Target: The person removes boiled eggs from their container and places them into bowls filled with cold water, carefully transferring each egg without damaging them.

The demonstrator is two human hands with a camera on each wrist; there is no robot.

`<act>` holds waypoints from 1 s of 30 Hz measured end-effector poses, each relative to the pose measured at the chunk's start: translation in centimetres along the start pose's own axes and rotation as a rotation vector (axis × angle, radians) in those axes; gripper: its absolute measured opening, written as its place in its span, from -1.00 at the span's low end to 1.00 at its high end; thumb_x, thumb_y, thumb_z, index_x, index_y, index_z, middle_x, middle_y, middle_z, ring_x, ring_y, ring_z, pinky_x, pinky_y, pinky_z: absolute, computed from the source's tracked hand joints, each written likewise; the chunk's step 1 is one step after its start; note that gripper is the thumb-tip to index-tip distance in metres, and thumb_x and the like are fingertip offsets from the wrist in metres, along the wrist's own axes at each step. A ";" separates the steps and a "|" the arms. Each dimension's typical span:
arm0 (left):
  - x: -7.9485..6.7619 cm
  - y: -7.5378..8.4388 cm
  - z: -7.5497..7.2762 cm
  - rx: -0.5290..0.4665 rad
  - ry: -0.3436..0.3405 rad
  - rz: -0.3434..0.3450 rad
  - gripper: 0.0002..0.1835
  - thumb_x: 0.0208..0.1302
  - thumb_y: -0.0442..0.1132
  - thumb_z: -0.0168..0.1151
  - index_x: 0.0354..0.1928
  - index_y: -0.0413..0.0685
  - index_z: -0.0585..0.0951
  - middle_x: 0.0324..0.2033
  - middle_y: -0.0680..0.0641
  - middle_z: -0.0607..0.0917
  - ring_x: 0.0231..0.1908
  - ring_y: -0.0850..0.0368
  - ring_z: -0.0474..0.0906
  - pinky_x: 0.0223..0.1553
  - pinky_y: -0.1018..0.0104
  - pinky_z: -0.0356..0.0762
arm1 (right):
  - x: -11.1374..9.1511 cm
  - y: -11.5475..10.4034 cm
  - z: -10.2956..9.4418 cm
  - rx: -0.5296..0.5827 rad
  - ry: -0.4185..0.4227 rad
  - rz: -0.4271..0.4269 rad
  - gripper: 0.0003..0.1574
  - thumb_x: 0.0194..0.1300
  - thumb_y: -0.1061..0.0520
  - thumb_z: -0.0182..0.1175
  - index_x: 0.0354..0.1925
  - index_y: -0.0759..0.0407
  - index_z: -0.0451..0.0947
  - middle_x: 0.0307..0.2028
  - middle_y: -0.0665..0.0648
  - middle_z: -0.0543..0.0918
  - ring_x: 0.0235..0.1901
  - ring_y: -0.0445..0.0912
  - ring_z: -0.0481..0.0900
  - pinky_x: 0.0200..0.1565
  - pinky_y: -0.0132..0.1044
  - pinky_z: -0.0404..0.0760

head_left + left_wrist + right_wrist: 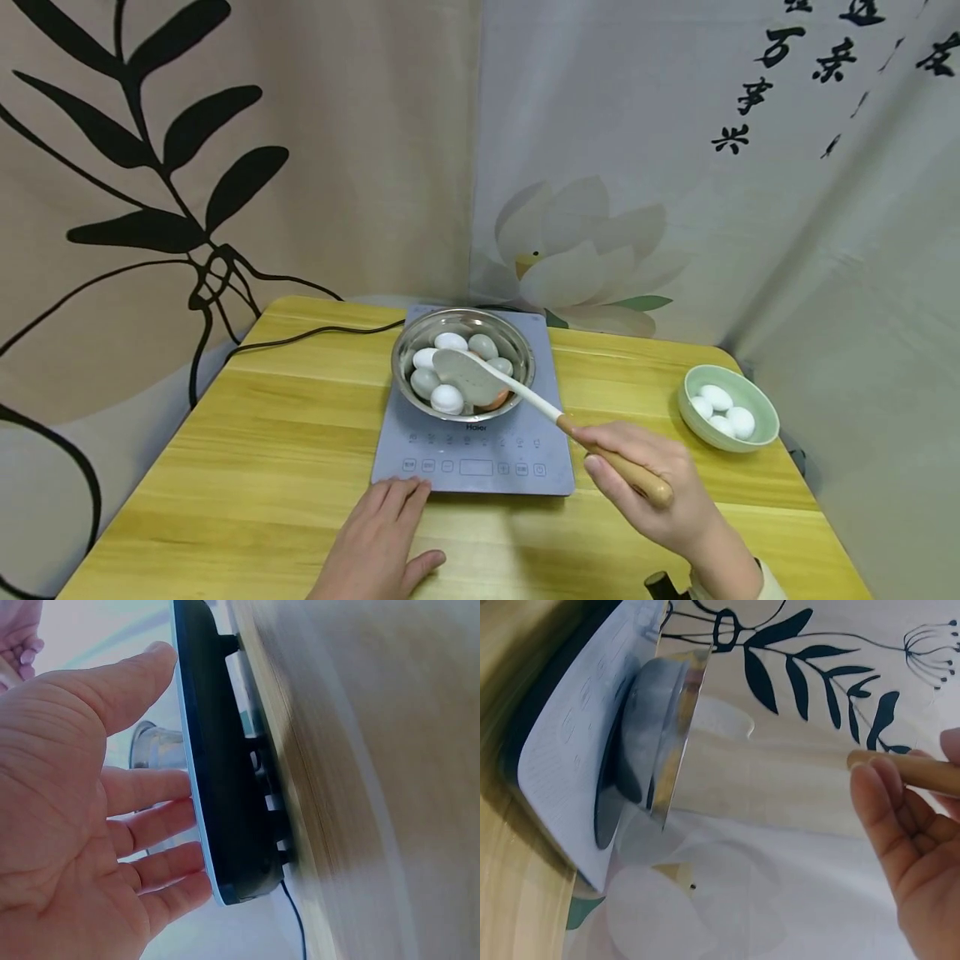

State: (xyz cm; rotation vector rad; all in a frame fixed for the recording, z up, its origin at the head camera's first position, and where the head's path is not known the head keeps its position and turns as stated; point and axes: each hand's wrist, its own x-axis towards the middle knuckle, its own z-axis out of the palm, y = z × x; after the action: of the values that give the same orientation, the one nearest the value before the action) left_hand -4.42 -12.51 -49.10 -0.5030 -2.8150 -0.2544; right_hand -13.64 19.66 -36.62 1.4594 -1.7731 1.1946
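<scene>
Bright, even light casts soft shadows on the table [247, 467], while both wrist views look hazier.

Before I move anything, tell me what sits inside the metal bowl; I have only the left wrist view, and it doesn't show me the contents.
Observer: From the head view, the metal bowl holds eggs of mixed colours: white, greyish-green and at least one brown.

Operator: Now tell me where the broad end of the spoon is.

Observer: The right hand holds the spoon by its wooden handle, and the broad end is over those eggs.

Operator: Last, report what stands off to the right of the hot plate.

Observer: A green bowl with white eggs in it stands near the right edge of the table.
</scene>
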 end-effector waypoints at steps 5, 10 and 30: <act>0.0 0.0 -0.1 -0.005 -0.012 -0.003 -0.10 0.16 0.34 0.51 0.34 -0.19 0.62 0.23 -0.12 0.67 0.24 -0.06 0.54 0.37 0.03 0.54 | -0.7 1.2 -0.9 0.145 0.015 0.014 -0.71 0.39 0.45 0.28 0.05 0.58 0.68 -0.04 0.25 0.85 -0.35 -0.16 0.63 -0.33 -0.48 0.64; 0.1 0.1 0.0 -0.017 -0.041 -0.019 -0.10 0.18 0.34 0.49 0.35 -0.20 0.61 0.24 -0.13 0.67 0.25 -0.07 0.53 0.39 0.01 0.52 | -2.7 2.8 -1.4 0.341 0.057 0.190 -0.64 0.34 0.65 0.10 0.08 0.67 0.61 -0.01 0.29 0.84 -0.22 -0.15 0.80 -0.18 -0.37 0.82; 0.2 0.2 0.0 -0.007 -0.056 -0.022 -0.12 0.18 0.35 0.49 0.33 -0.17 0.63 0.22 -0.11 0.67 0.22 -0.05 0.54 0.35 0.03 0.54 | -4.3 4.5 1.5 0.590 0.467 0.993 -0.58 0.74 0.08 -0.03 0.01 0.17 0.77 -0.30 0.12 0.88 -0.46 -0.14 0.75 -0.38 -0.28 0.83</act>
State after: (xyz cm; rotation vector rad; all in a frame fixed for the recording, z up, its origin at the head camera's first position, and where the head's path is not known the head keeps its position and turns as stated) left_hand -4.53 -12.31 -49.01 -0.4890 -2.8764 -0.2588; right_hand -16.64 20.50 -42.25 0.3507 -1.8896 2.4610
